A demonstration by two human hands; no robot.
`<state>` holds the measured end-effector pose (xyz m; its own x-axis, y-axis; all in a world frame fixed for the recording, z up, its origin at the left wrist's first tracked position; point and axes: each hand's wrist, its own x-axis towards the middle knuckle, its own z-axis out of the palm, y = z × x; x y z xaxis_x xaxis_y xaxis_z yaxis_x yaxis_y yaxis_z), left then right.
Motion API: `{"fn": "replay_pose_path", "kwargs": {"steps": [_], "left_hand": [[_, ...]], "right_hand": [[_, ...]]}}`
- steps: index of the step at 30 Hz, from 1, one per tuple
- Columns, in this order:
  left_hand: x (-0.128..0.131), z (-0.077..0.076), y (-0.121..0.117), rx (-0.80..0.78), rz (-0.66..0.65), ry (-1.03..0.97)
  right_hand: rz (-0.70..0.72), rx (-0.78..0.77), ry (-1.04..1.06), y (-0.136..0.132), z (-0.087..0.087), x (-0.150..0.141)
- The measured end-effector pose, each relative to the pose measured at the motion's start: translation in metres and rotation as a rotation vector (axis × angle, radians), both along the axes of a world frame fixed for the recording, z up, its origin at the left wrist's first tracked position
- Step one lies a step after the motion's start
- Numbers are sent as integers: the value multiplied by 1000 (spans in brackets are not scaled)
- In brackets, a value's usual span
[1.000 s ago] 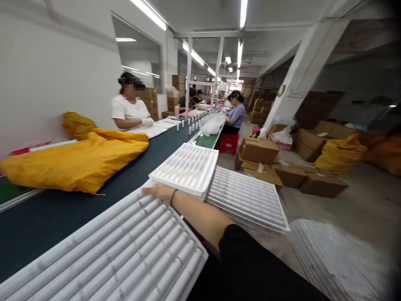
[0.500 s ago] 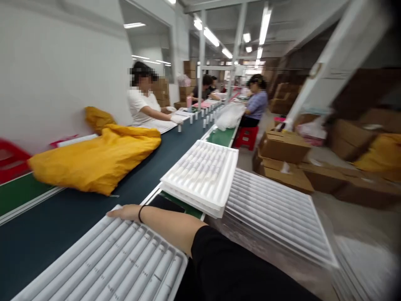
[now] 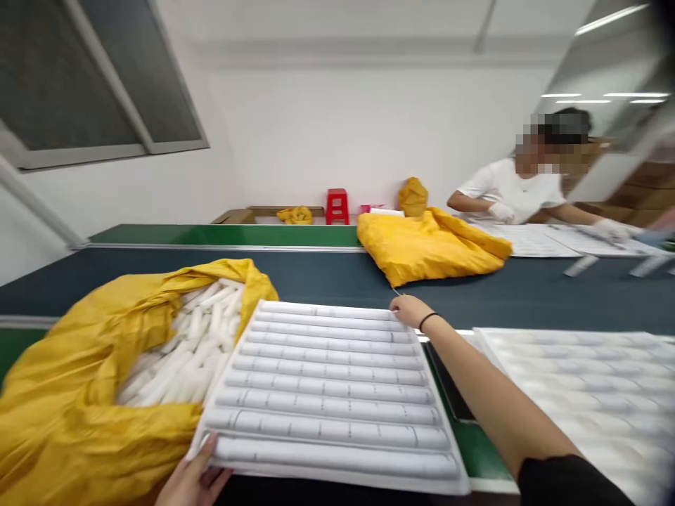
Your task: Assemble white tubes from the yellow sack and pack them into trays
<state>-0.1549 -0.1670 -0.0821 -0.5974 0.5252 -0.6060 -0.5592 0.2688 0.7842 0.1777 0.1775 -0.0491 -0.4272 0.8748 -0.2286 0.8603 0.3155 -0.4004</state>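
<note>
A white ribbed tray (image 3: 463, 472) lies before me, its grooves filled with rows of white tubes (image 3: 327, 388) bearing small dark marks. My left hand (image 3: 197, 472) grips its near left corner, thumb on top and fingers under the edge. At the far right corner, my right hand (image 3: 413, 311) is closed on the rim, its fingertips partly hidden. Left of the tray, touching or nearly touching it, sits an open yellow sack (image 3: 89, 351) full of loose white tubes (image 3: 193, 351).
A dark conveyor belt (image 3: 311, 277) runs across behind the tray, with another yellow sack (image 3: 432, 246) on it. Another tray of tubes (image 3: 585, 393) stands at right, beside a dark flat object (image 3: 448, 383). Across the belt, a gloved co-worker (image 3: 522, 190) handles white sheets or trays.
My view has swung left, bringing the open sack and my left hand into sight. The right hand stays on the tray's edge.
</note>
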Motion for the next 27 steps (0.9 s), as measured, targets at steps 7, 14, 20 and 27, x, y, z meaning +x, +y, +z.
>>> {"fn": "replay_pose_path", "kwargs": {"steps": [7, 14, 20, 27], "left_hand": [[0, -1, -11, -23, -173, -12], [-57, 70, 3, -318, -626, 1095], [-66, 48, 82, -300, -621, 1364], [-42, 48, 88, -35, -627, 1398]], "right_hand": [[153, -3, -219, 27, -12, 4], [105, 64, -137, 31, -16, 29], [-36, 216, 217, -11, -7, 26], [99, 219, 520, -90, 12, 1]]}}
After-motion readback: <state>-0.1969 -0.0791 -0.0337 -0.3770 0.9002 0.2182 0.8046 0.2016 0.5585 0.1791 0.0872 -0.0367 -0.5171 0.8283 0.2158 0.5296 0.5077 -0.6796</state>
